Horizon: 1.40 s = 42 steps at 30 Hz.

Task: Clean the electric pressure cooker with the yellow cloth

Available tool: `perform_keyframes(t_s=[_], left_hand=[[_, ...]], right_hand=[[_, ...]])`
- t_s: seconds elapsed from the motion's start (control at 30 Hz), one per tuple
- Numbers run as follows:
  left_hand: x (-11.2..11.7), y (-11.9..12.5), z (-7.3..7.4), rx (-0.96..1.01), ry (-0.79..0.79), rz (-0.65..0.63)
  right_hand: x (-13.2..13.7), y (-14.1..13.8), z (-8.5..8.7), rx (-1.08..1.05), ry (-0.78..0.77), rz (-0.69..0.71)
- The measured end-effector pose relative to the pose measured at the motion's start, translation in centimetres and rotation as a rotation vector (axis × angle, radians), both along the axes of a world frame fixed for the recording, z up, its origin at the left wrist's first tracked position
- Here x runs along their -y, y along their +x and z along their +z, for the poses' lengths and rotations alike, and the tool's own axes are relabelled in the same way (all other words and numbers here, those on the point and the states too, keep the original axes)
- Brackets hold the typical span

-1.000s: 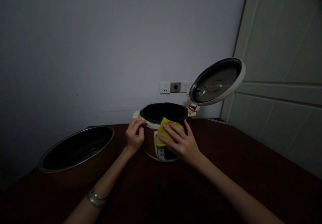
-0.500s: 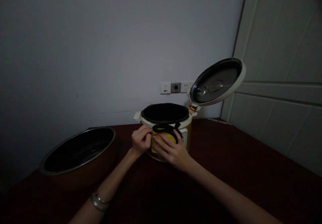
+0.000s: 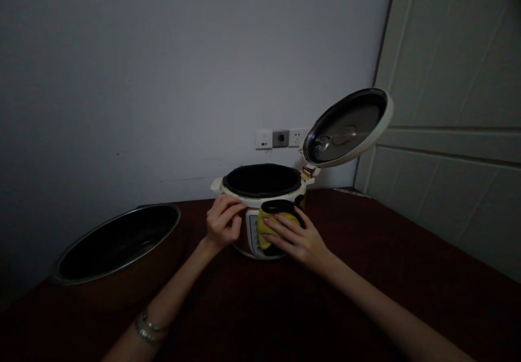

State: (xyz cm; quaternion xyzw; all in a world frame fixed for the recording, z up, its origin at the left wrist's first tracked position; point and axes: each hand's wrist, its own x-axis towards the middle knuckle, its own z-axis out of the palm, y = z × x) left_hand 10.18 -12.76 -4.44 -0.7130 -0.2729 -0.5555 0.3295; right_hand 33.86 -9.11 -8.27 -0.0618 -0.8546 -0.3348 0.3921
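A white and brown electric cooker (image 3: 243,195) stands on the table with its dark inside exposed and its lid (image 3: 345,128) hinged up to the right. My right hand (image 3: 299,241) presses a folded yellow and black cloth (image 3: 268,227) against the cooker's front, over the right part of the control panel (image 3: 253,229). Its fingers lie spread across the cloth. My left hand (image 3: 222,222) has curled fingers, their tips at the cooker's white rim on the front left. The dim light hides exactly how they grip it.
A large brown pot (image 3: 122,267) with a dark inside and a metal rim is tilted at the left on the dark red table (image 3: 358,275). Behind the cooker, wall sockets (image 3: 280,138) are set in the pale wall. A panelled door (image 3: 448,134) is at the right.
My right hand and the cloth have slid rightward across the cooker's front, uncovering the left part of the control panel. My left hand stays at the rim. The view has shifted slightly.
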Motion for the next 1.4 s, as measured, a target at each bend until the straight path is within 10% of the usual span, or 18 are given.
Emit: perform_keyframes(t_s=[0.3, 0.6, 0.9, 1.2, 1.4], left_hand=[[-0.2, 0.3, 0.2, -0.209, -0.125, 0.084], [-0.8, 1.2, -1.4, -0.108, -0.181, 0.055], [-1.3, 2.0, -2.1, 0.002, -0.155, 0.014], [-1.8, 2.5, -2.5, 0.098, -0.1, -0.042], [-1.8, 2.5, -2.4, 0.1, -0.121, -0.047]], right_hand=[[0.0, 1.5, -4.9, 0.125, -0.022, 0.108], [-1.8, 1.8, -0.4, -0.072, -0.113, 0.141], [-1.6, 3.9, -5.3, -0.151, -0.367, 0.227], [-2.5, 2.2, -1.4, -0.612, -0.609, 0.235], [-2.2, 2.8, -4.6, -0.579, -0.672, 0.209]])
